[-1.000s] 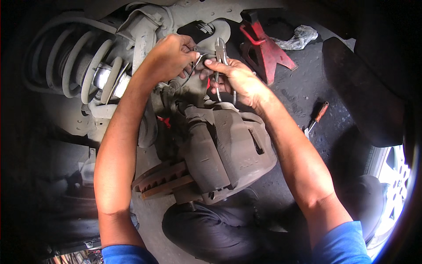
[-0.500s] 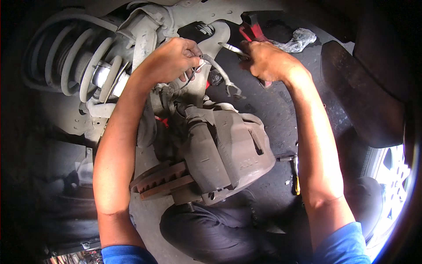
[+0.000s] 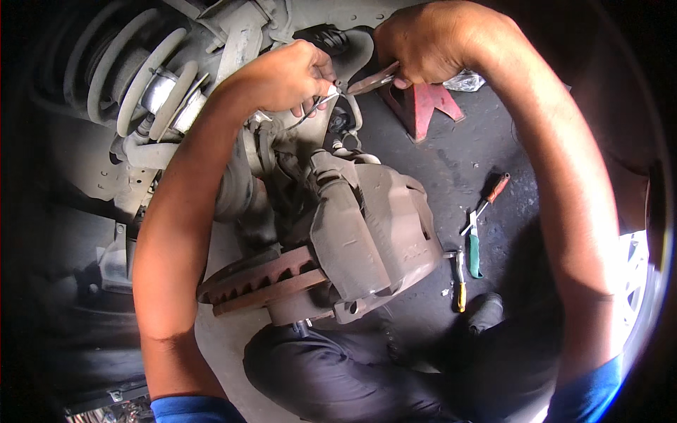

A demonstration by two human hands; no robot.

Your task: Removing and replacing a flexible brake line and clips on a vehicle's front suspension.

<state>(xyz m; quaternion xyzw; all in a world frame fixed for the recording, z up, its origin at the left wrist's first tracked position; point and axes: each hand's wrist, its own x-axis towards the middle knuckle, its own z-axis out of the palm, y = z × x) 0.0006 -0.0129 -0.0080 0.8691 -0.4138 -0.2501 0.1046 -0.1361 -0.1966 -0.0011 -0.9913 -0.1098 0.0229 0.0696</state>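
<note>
My left hand (image 3: 302,76) is closed, thumb and fingertips pinching a thin dark cable (image 3: 315,108) with a small white piece at its end. Just right of these fingertips, my right hand (image 3: 430,44) is wrapped round a metal tool that looks like pliers (image 3: 374,80). Its tip touches or nearly touches the cable's end; I cannot tell which. A pale curved line with a bracket (image 3: 355,111) hangs below the tip. Under both hands sits a dusty brake caliper (image 3: 374,229) over a rusty brake disc (image 3: 261,283).
A coil spring (image 3: 144,74) and strut stand at the left. A red jack stand (image 3: 423,109) is behind the caliper. On the dark floor lie a red-handled screwdriver (image 3: 498,189), a green-handled tool (image 3: 474,254) and a yellow-handled ratchet (image 3: 461,292). My bent leg (image 3: 310,370) is below.
My right hand has moved up and left with the tool, bringing its tip beside my left fingertips. The left hand keeps its pinch on the cable. The view has shifted slightly.
</note>
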